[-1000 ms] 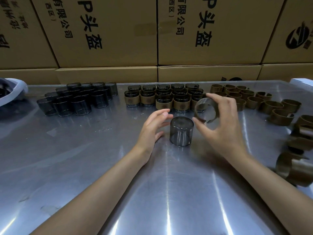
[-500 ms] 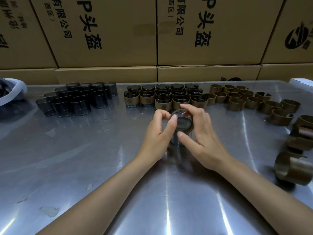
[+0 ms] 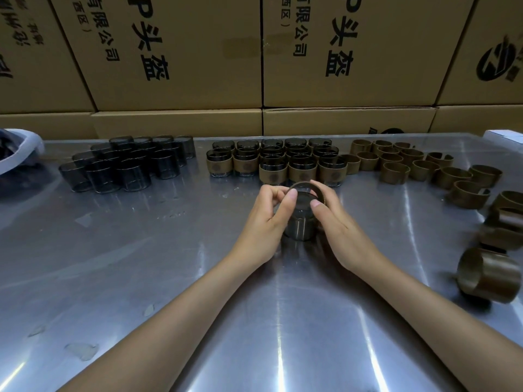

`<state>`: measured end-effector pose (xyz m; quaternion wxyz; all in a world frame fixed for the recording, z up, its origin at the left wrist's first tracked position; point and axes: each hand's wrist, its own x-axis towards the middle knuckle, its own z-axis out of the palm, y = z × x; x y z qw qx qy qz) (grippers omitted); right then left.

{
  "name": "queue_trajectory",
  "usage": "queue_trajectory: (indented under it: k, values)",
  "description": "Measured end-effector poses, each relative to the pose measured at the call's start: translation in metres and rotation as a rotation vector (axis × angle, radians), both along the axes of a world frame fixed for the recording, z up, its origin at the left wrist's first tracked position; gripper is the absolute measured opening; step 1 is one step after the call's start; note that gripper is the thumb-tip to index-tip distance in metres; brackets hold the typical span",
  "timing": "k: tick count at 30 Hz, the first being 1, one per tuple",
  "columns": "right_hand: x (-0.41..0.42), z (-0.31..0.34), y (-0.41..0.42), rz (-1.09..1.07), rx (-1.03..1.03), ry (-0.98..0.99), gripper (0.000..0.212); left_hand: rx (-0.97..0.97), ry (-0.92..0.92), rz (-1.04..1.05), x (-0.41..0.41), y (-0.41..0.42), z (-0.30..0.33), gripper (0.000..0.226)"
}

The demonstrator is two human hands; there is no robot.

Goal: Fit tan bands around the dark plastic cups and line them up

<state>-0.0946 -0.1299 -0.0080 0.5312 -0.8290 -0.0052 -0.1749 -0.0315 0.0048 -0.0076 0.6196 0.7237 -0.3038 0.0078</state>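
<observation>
Item in hand: one dark cup [image 3: 300,225], standing on the steel table [image 3: 158,278] at centre, with one tan band [image 3: 307,185] held level around its top edge. The left hand [image 3: 266,219] pinches the band's near-left edge between thumb and curled fingers; the right hand [image 3: 336,222] curls round the right side, thumb on the near rim. Holding it from both sides appears meant to keep the ring square to the cup, so it slides down evenly rather than cocking. The band sits at the top only; seating is judged not yet done. Finished stock: banded cups [image 3: 277,162] in rows at far centre, about fourteen visible, back rows partly hidden; the front row has a free place at its left, the likely destination. Raw stock, left: bare dark cups [image 3: 127,162], roughly fifteen, overlapping, so the count is uncertain. Raw stock, right: loose tan bands [image 3: 424,168], about twenty, trailing toward the near right edge, kept on the side of the hand that fetches them. Behind: stacked cardboard cartons [image 3: 175,52]; at least six are partly visible.
</observation>
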Motion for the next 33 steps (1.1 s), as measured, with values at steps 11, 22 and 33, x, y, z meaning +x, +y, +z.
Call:
queue_trajectory:
  k: [11, 22, 33]
  values:
    - [0.002, 0.000, 0.000, -0.038, -0.006, 0.100, 0.056, 0.249, 0.052, -0.233, 0.005, 0.016, -0.002, 0.065]
    - [0.000, 0.002, 0.007, -0.046, 0.010, 0.132, 0.098, 0.133, 0.047, -0.221, -0.011, 0.008, 0.006, 0.052]
    - [-0.004, 0.011, 0.021, 0.012, 0.514, -0.012, 0.083, -0.286, 0.395, -0.195, -0.018, 0.000, 0.008, 0.067]
